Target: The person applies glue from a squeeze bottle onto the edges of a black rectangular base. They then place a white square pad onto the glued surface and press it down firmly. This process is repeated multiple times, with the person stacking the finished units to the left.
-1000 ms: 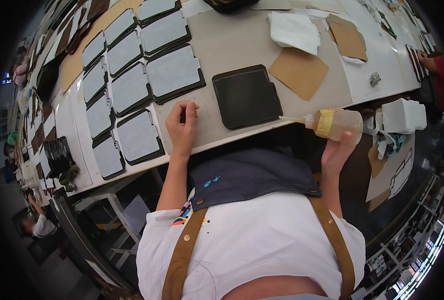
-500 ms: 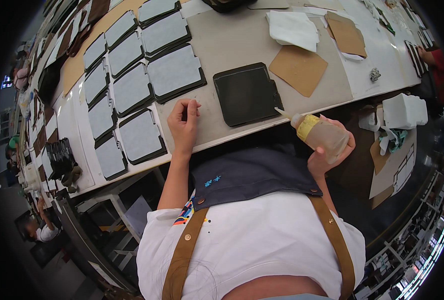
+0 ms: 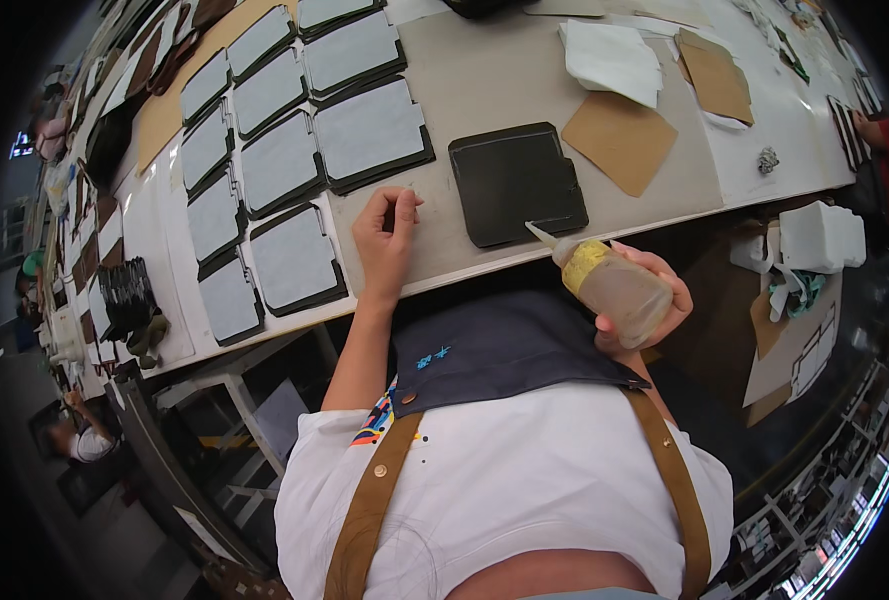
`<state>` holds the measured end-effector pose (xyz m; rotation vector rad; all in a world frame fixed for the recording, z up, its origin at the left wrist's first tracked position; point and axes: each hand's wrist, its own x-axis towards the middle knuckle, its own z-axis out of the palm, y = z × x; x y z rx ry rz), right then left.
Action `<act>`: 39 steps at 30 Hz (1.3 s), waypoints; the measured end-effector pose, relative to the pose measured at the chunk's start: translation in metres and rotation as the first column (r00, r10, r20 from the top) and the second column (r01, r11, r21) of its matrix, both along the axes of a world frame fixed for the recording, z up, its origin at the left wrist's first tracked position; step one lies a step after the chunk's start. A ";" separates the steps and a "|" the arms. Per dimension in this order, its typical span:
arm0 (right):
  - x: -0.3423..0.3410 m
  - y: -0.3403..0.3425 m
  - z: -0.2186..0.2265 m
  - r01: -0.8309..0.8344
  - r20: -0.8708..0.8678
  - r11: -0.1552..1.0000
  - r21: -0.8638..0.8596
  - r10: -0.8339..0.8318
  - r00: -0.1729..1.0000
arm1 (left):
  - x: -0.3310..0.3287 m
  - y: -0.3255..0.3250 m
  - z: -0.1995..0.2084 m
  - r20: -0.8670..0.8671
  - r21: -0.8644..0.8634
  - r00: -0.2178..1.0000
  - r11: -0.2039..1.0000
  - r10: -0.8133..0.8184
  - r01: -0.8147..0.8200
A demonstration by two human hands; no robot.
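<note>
My right hand is wrapped round a squeeze bottle of cloudy, pale content with a yellow band near its neck. The bottle is tilted, and its thin nozzle points at the near edge of a flat black panel. A fine pale line runs along that edge, to the right of the tip. To the left of the panel, my left hand rests on the table in a loose fist, with nothing visible in it. It does not touch the panel.
Several black pieces with pale grey sheets lie in rows on the left. A brown card and white sheets lie beyond the panel. Crumpled foil sits at the right. White foam packaging stands below the table's right end.
The bottle's tip has travelled left along the panel's near edge from its right corner, and a pale line now shows there. My left hand stays curled; the whole view has shifted slightly.
</note>
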<state>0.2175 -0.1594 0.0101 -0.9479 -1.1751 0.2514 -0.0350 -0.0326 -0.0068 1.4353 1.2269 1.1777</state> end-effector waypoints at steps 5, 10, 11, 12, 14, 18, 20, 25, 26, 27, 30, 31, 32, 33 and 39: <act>-0.011 0.004 -0.001 -0.142 0.022 0.990 0.008 0.142 0.990 | 0.001 0.000 0.000 -0.018 0.001 1.000 1.000 -0.003 0.003; -0.020 0.014 -0.002 -0.299 -0.035 0.954 0.004 0.299 0.954 | 0.001 0.001 0.000 -0.022 0.003 1.000 1.000 0.005 -0.005; -0.024 0.017 -0.001 -0.291 -0.091 0.957 0.007 0.290 0.953 | 0.001 0.001 -0.001 -0.006 0.004 1.000 1.000 0.013 -0.013; -0.029 0.019 0.000 -0.282 -0.146 0.959 0.009 0.280 0.949 | 0.002 0.001 -0.001 0.009 0.005 1.000 1.000 0.019 -0.019; -0.030 0.022 0.011 -0.181 -0.364 0.982 -0.055 0.149 0.919 | 0.003 0.001 -0.001 0.001 0.007 0.999 0.999 0.035 -0.035; 0.031 0.037 0.020 0.025 -0.726 0.976 -0.218 -0.179 0.663 | 0.002 0.001 0.000 -0.017 -0.002 0.999 0.999 0.039 -0.039; 0.079 0.042 0.015 -0.009 -0.751 0.990 -0.140 -0.101 0.653 | 0.002 0.001 -0.001 -0.018 0.002 0.999 1.000 0.031 -0.031; 0.138 0.047 -0.011 0.187 -0.587 0.924 -0.335 -0.360 0.725 | 0.002 0.001 0.001 -0.042 -0.024 0.999 0.999 0.025 -0.026; 0.144 0.049 -0.015 0.222 -0.540 0.912 -0.345 -0.386 0.748 | 0.002 0.001 0.002 -0.052 -0.024 0.998 0.999 0.024 -0.026; 0.150 0.052 -0.019 0.257 -0.492 0.900 -0.353 -0.412 0.767 | 0.003 0.001 0.003 -0.063 -0.024 0.998 0.999 0.024 -0.025; 0.159 0.063 -0.023 0.453 -0.172 0.744 -0.491 -0.592 0.787 | 0.001 0.001 0.002 -0.085 -0.017 0.996 0.999 0.025 -0.027; 0.163 0.069 -0.029 0.604 0.066 0.606 -0.518 -0.676 0.734 | 0.001 0.001 0.001 -0.089 -0.014 0.996 1.000 0.027 -0.028; 0.170 0.073 -0.034 0.741 0.300 0.452 -0.497 -0.711 0.635 | 0.001 0.001 0.001 -0.093 -0.011 0.995 1.000 0.028 -0.029; 0.178 0.076 -0.036 0.865 0.521 0.401 -0.302 -0.691 0.502 | 0.001 0.001 0.001 -0.089 -0.016 0.996 0.999 0.026 -0.028; 0.111 0.144 0.037 0.423 0.632 0.853 -0.307 -0.150 0.760 | 0.001 -0.001 0.002 -0.090 -0.001 0.995 0.999 0.038 -0.039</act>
